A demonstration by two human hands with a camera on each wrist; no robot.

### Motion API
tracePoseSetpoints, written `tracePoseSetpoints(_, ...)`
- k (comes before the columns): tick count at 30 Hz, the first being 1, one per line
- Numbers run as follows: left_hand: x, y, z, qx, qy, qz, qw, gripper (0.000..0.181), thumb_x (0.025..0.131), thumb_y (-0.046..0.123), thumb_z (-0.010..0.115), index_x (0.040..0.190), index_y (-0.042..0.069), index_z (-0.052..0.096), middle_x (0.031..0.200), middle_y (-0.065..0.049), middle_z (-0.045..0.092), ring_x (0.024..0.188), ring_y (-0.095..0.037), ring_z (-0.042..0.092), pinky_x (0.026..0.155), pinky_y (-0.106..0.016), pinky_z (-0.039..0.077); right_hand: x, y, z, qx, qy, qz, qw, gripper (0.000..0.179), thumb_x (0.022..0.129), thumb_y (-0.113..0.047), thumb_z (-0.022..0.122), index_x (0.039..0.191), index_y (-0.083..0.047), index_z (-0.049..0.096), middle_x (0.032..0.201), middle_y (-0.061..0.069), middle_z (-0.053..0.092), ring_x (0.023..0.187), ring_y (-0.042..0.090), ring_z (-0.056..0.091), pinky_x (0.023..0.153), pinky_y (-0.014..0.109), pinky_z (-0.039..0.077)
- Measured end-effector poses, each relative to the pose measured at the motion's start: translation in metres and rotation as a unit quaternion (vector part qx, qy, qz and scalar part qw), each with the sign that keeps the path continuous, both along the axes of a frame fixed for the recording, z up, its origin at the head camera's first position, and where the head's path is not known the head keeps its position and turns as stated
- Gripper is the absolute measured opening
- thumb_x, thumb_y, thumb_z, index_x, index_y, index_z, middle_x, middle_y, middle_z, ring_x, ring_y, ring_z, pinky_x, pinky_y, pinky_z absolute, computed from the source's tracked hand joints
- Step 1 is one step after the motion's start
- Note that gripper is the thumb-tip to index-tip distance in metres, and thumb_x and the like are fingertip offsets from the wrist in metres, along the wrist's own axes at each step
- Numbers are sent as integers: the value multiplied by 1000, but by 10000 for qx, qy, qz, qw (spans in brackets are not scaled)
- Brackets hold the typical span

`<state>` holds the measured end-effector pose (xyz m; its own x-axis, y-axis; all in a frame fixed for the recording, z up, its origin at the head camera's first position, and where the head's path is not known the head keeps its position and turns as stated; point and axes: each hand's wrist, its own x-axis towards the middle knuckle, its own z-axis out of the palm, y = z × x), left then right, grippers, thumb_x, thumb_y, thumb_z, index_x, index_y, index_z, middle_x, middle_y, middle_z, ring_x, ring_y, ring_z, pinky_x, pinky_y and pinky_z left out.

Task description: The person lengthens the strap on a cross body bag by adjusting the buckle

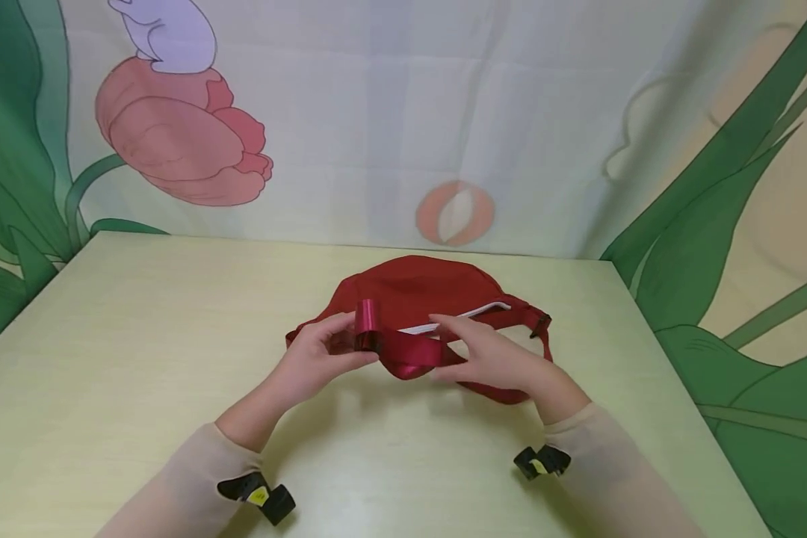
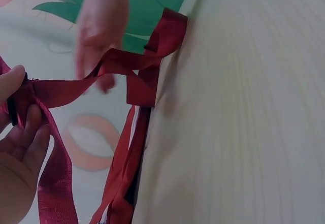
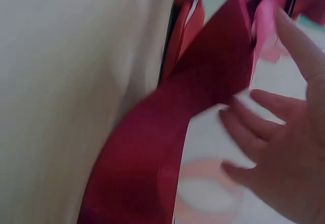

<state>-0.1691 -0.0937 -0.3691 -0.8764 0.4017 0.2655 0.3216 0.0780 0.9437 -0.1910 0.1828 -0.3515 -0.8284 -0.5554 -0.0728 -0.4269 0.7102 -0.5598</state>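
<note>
A red waist bag [image 1: 420,284] with a white zip lies on the table, its webbing strap [image 1: 413,350] raised in front of it. My left hand [image 1: 319,359] pinches the strap between thumb and fingers; a black strap slider [image 2: 12,109] shows at that grip in the left wrist view. My right hand [image 1: 494,357] is beside the strap, fingers apart and extended. In the right wrist view the right hand [image 3: 292,145] has its fingertips close to the strap [image 3: 167,117], with nothing gripped. From the left hand, strap hangs in loops [image 2: 56,183].
A pale wooden table [image 1: 141,359] carries the bag near its far edge. Behind it hangs a printed curtain [image 1: 350,127] with flowers and leaves. At the bag's right end, another strap loop with a black buckle [image 1: 541,324] lies on the table.
</note>
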Motion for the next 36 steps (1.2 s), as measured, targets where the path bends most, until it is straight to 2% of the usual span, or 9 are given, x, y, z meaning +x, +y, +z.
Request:
tracePoseSetpoints(2,1,3,1,-76,31,-101,9999,46,79,8,74,123,10,60,107,-7,62,90,-21,64,80,-34,52,5,-13,3,-761,-38,112,9970,62,84,-39,68,135,-11,46,120,-1,56,111,16,51,93,44,42)
tracePoseSetpoints(4,2,4,1,-142,3,-146,9998,46,80,8,73,123,10,59,108,-7,62,90,-21,64,80,-33,52,7,-24,3,-1245,-25,116,9921,43,87,-34,65,124,-13,55,103,-5,60,97,13,55,83,37,47)
tracePoseSetpoints(7,3,6,1,-177,-65,-164,9997,46,80,8,73,124,10,59,108,-7,63,89,-20,64,79,-33,52,6,-34,1,-1521,-199,-79,9881,21,90,-27,63,107,-15,62,91,-6,60,87,13,56,77,31,48)
tracePoseSetpoints(10,4,6,1,-164,-132,-165,9996,47,80,8,73,124,9,59,107,-8,64,89,-22,64,79,-34,52,2,-38,-3,-1756,-593,-289,9822,12,91,-22,61,101,-15,62,91,-3,62,88,15,57,80,32,48)
tracePoseSetpoints(14,3,8,-1,-198,-278,-167,9993,46,80,8,73,123,9,59,103,-8,65,87,-22,64,78,-33,52,-3,-39,-9,-2041,-919,-360,9740,15,92,-20,60,105,-13,64,95,0,65,89,18,59,82,33,49)
tracePoseSetpoints(20,4,11,-3,-289,-294,-151,9990,40,80,12,74,118,8,62,102,-7,65,85,-22,63,77,-32,52,-5,-44,-12,-2344,-1020,-236,9665,20,92,-19,59,108,-9,65,96,2,66,89,19,61,82,33,49)
tracePoseSetpoints(27,3,10,-2,-285,-158,2,9995,33,81,14,74,112,8,64,97,-6,65,83,-21,63,75,-33,52,-4,-40,-12,-2215,-1010,-316,9694,21,92,-20,59,109,-10,65,97,1,66,88,18,61,79,32,51)
tracePoseSetpoints(31,1,10,-2,-283,-329,33,9991,33,80,16,74,111,9,64,97,-6,66,84,-22,64,76,-35,52,-4,-39,-14,-2320,-1103,-385,9657,20,92,-19,59,107,-8,65,96,3,66,87,19,60,77,32,51)
tracePoseSetpoints(36,0,15,-6,-359,-533,-98,9979,35,81,17,74,113,7,64,100,-6,67,86,-21,65,79,-34,51,-3,-42,-15,-2478,-1144,-391,9612,20,92,-19,60,107,-6,66,97,4,66,90,19,59,79,30,49)
